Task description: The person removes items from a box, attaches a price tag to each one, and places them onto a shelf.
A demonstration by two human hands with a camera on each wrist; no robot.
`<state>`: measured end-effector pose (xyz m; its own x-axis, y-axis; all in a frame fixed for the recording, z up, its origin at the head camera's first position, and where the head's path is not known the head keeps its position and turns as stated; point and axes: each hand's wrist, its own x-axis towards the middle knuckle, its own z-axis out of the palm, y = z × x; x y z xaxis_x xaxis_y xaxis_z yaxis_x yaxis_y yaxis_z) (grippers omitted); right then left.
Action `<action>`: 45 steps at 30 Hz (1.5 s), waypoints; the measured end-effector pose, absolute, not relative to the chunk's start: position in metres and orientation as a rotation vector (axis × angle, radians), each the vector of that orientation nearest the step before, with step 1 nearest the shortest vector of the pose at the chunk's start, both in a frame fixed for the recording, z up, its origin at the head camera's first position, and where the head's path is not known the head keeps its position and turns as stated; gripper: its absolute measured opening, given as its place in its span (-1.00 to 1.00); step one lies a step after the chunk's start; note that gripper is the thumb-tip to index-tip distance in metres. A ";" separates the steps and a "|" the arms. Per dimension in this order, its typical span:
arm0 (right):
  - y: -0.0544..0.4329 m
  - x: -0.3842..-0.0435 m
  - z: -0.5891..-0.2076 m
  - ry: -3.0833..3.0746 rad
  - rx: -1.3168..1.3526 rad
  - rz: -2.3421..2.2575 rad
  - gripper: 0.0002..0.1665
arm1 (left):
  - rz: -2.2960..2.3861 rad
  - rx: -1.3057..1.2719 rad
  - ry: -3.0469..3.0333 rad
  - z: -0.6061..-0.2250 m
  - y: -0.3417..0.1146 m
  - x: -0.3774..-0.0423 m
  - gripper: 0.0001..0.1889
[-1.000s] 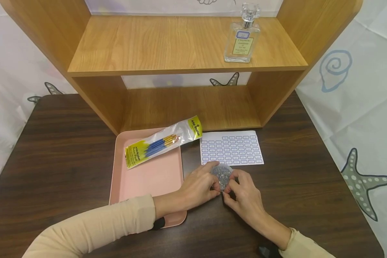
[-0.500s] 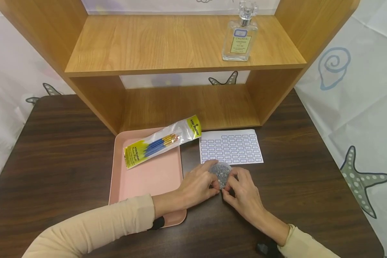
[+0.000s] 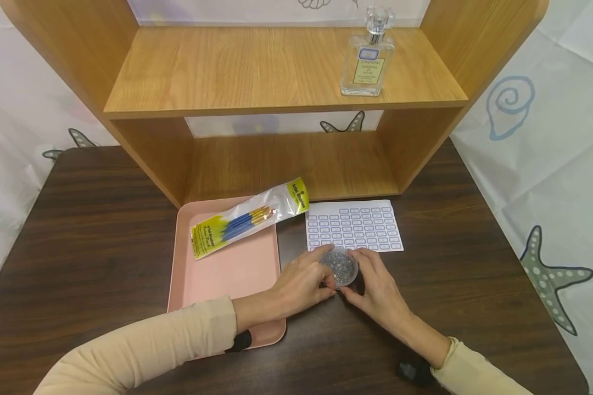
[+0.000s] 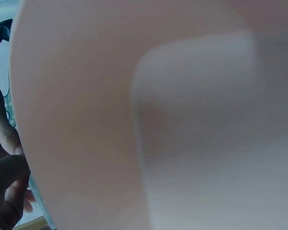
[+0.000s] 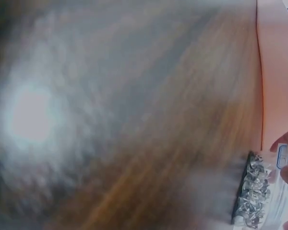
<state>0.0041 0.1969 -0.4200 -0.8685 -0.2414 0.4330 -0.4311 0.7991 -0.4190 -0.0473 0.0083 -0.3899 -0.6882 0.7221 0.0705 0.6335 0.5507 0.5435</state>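
A small round clear tub [image 3: 343, 267] of silvery metal pieces stands on the dark table between both hands. My left hand [image 3: 301, 282] holds its left side, index finger at the far rim and thumb near the front. Thumb and fingers of my right hand [image 3: 378, 288] curl round the opposite side. In the right wrist view, fingers sit beside a blue-bordered label [image 5: 282, 157] on the tub's wall. Just behind the tub lies a white sheet of blue-bordered labels [image 3: 356, 225]. The left wrist view is mostly filled by the blurred pink tray.
Left of the hands lies a pink tray [image 3: 227, 280], partly under the left forearm. A packet of artist brushes [image 3: 247, 219] rests across its far right corner. Behind stands a wooden shelf [image 3: 257, 66] bearing a glass perfume bottle [image 3: 368, 68].
My right hand's fingers have gone from a pinch at the tub's front right to a wider spread round its right side. The left hand has stayed nearly still.
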 end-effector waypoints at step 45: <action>0.200 -0.003 -0.415 -2.710 0.552 0.710 -0.11 | 0.830 1.342 2.588 -0.390 0.006 -0.062 -0.80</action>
<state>-0.0030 0.2001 -0.4146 -0.8861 -0.2895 0.3620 -0.4298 0.8056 -0.4079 -0.0618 0.0058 -0.3899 -0.6032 0.7838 0.1478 0.7236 0.4599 0.5148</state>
